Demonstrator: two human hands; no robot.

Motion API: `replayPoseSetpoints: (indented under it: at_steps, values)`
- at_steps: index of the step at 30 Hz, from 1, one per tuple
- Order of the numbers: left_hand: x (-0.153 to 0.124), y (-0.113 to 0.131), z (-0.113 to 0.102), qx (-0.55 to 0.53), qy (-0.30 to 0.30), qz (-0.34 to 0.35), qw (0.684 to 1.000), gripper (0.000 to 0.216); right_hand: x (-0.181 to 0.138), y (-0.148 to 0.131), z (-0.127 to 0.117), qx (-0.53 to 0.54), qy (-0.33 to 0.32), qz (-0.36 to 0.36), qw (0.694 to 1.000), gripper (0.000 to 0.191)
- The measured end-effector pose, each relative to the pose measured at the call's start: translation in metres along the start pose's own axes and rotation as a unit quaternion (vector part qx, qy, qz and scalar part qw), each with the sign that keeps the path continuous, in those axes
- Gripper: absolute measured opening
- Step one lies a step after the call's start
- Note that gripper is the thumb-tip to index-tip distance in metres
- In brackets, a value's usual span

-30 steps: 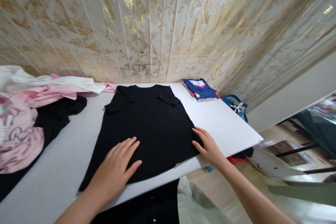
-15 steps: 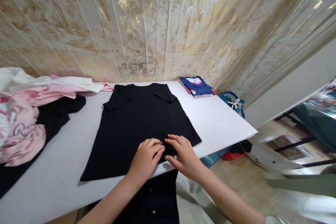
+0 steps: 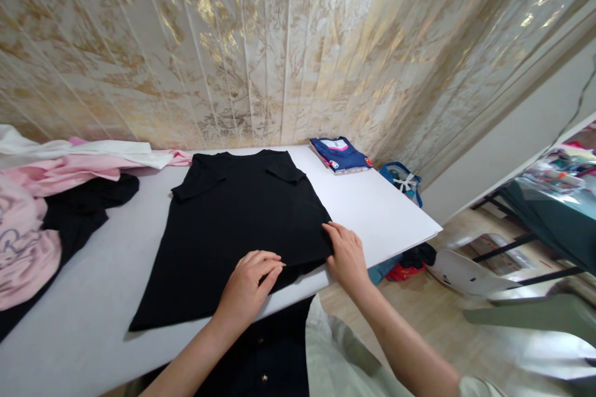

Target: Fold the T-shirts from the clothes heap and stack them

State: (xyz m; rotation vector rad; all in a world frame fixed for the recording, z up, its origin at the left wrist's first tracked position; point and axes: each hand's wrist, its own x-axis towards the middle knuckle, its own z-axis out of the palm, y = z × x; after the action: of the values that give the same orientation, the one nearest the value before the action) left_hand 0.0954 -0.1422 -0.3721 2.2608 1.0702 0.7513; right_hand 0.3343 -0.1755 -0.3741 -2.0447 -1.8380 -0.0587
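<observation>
A black T-shirt (image 3: 233,223) lies flat on the white table (image 3: 372,211), neck toward the wall, sleeves folded in. My left hand (image 3: 249,279) rests on its bottom hem near the middle, fingers curled and pinching the cloth. My right hand (image 3: 347,254) is at the shirt's bottom right corner, fingers bent over the hem edge and gripping it.
A heap of pink, white and black clothes (image 3: 41,217) covers the table's left end. A folded blue garment (image 3: 339,154) lies at the far right corner by the gold-patterned wall. A blue bag (image 3: 403,181) sits beyond the table edge. A white chair (image 3: 470,273) stands on the floor to the right.
A second ago both hands lay flat and apart on the shirt. They came together at the hem, and now the right hand has slid out to the bottom right corner.
</observation>
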Motion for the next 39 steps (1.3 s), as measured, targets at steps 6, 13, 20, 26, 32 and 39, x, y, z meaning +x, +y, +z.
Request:
replayPoseSetpoints:
  at_steps: [6, 13, 20, 26, 32, 39]
  values:
    - [0.001, 0.002, -0.001, 0.005, -0.003, -0.005, 1.0, 0.029, -0.004, 0.061, -0.006, -0.028, 0.06, 0.084, 0.994, 0.038]
    - [-0.001, 0.003, -0.002, 0.004, -0.001, -0.006, 1.0, 0.03, 0.001, 0.064, 0.004, 0.075, 0.039, 0.025, 0.996, 0.024]
    - [0.0, -0.001, -0.002, 0.003, -0.009, -0.01, 1.0, 0.028, -0.006, 0.064, 0.001, 0.125, 0.009, -0.01, 0.992, 0.026]
    - [-0.003, 0.003, 0.0, 0.004, -0.001, -0.004, 1.0, 0.029, 0.003, 0.053, 0.01, 0.133, 0.045, 0.046, 0.989, 0.01]
    - [0.005, -0.009, -0.034, 0.115, 0.037, -0.012, 0.993, 0.037, 0.005, 0.057, 0.017, 0.119, 0.053, 0.018, 0.991, 0.012]
    - [-0.002, -0.068, -0.066, 0.381, -0.015, -0.19, 0.905, 0.066, 0.004, 0.069, 0.009, 0.098, 0.091, 0.025, 0.991, 0.016]
